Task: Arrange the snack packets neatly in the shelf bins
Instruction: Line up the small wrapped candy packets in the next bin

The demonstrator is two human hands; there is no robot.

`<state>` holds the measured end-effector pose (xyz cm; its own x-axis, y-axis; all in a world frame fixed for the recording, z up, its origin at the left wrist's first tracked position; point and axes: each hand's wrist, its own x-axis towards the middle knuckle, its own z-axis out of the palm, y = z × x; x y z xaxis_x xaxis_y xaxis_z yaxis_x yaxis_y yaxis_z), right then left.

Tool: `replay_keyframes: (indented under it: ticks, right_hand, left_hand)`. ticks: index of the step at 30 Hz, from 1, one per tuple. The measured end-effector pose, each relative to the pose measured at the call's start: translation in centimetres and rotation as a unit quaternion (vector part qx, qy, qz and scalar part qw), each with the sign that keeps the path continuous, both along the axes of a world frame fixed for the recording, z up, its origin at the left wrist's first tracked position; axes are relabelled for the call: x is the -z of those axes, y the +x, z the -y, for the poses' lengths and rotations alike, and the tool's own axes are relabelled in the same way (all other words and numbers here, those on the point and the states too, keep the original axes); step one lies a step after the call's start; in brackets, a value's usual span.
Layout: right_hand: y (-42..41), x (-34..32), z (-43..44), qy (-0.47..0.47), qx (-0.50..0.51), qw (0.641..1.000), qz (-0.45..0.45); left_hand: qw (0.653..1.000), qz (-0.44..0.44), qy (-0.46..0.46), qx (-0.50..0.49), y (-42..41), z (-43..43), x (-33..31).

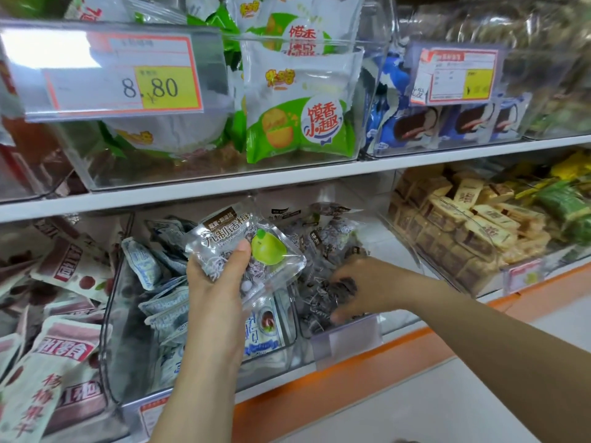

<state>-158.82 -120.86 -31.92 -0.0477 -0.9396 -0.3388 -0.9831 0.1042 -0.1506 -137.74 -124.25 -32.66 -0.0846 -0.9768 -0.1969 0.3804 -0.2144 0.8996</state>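
Note:
My left hand point(217, 276) grips a clear plum-candy packet point(256, 251) with a green fruit picture and a brown label, lifted in front of the lower shelf. My right hand point(361, 282) reaches into the clear bin point(345, 342) in the middle of the lower shelf, fingers curled down among dark plum packets point(319, 302) of the same kind. More of these packets point(323, 235) are piled at the back of that bin. Whether the right hand holds one is hidden by the pile.
Left of it a clear bin point(128, 346) holds blue-white packets point(160, 302). Red-white packets point(64, 346) lie far left. Tan wrapped bars point(463, 225) fill the right bin. The upper shelf point(224, 190) has green-white buns point(297, 116) and blue packets point(415, 123).

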Motion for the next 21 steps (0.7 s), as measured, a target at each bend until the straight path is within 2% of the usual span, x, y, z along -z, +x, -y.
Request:
replay_keyframes:
  ticks: [4,8,13,18,21]
  right_hand:
    - [0.1,1.4,0.8,0.013,0.001,0.999,-0.030]
    - [-0.6,2.2,1.0,-0.098,0.022,0.995,-0.011]
    - [-1.6,1.5,1.1,-0.209,0.057,0.975,-0.050]
    - [-2.0,-1.5,-1.1,-0.265,0.094,0.960,-0.006]
    - [-1.8,-2.6,-2.6,-0.306,0.139,0.938,0.086]
  left_hand:
    - [1.000,0.001,0.001,-0.004,-0.2,-0.1,-0.1]
    - [1.000,0.000,0.004,-0.010,-0.3,-0.1,-0.3]
    - [1.000,0.000,0.005,-0.007,-0.3,0.0,-0.4]
    - [1.000,-0.002,-0.001,-0.010,-0.3,0.0,-0.3]
    - [1.000,-0.005,-0.003,-0.008,-0.2,0.0,-0.3]
